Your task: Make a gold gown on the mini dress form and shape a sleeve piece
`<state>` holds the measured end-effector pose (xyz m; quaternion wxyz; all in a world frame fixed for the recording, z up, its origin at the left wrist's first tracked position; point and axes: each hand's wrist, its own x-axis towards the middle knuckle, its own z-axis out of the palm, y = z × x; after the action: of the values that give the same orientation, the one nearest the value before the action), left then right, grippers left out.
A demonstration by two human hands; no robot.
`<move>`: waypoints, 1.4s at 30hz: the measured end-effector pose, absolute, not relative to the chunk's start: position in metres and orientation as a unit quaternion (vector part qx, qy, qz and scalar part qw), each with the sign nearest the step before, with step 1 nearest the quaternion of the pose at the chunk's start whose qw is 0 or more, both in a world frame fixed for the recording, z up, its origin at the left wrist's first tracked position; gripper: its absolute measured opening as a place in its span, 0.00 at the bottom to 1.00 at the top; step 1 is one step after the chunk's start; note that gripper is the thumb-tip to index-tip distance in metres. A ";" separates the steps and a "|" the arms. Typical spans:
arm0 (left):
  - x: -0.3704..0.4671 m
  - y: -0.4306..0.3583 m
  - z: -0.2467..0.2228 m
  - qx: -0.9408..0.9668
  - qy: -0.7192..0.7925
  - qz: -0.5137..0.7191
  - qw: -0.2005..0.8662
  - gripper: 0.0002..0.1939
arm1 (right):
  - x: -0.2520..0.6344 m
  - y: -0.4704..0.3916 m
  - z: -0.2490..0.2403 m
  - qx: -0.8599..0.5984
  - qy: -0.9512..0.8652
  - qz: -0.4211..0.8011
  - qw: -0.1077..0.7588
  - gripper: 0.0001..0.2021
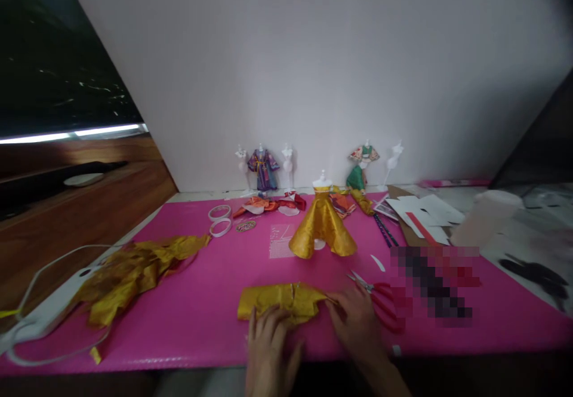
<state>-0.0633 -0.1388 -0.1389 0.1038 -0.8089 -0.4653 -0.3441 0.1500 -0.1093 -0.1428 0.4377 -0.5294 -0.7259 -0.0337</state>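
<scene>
Gold fabric piece (pixel 275 297) lies near front edge of pink counter (pixel 179 331), left hand (pixel 271 334) grip loosely spread on top, likely steadying it, right hand (pixel 356 319) grip pinching its right end, red-handled scissors (pixel 387 308) just beside.

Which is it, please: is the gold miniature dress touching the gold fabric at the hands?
Apart: the head view shows pink tabletop between the miniature dress and the gold fabric.
</scene>
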 end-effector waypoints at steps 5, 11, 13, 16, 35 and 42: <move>-0.044 -0.137 -0.145 -0.787 -0.500 -0.356 0.060 0.16 | 0.157 -0.129 -0.131 -0.525 -0.720 -0.037 0.452 0.03; -0.038 -0.131 -0.136 -0.778 -0.465 -0.421 0.039 0.11 | 0.156 -0.148 -0.123 -0.537 -0.706 0.067 0.458 0.05; -0.039 -0.128 -0.133 -0.772 -0.449 -0.450 0.016 0.08 | 0.152 -0.154 -0.121 -0.557 -0.681 0.170 0.445 0.07; -0.043 -0.127 -0.131 -0.753 -0.444 -0.483 -0.057 0.07 | 0.151 -0.159 -0.116 -0.574 -0.615 0.364 0.400 0.11; -0.042 -0.134 -0.082 -0.754 -0.342 -0.463 -0.317 0.08 | 0.154 -0.156 -0.095 -0.508 -0.625 0.473 0.357 0.23; -0.051 -0.126 -0.099 -0.798 -0.351 -0.434 -0.229 0.05 | 0.144 -0.157 -0.085 -0.509 -0.600 0.520 0.334 0.20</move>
<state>-0.0507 -0.1258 -0.0988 -0.2292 -0.7977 -0.3509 -0.4336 0.1444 -0.1568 -0.0847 0.3337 -0.5086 -0.5996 0.5201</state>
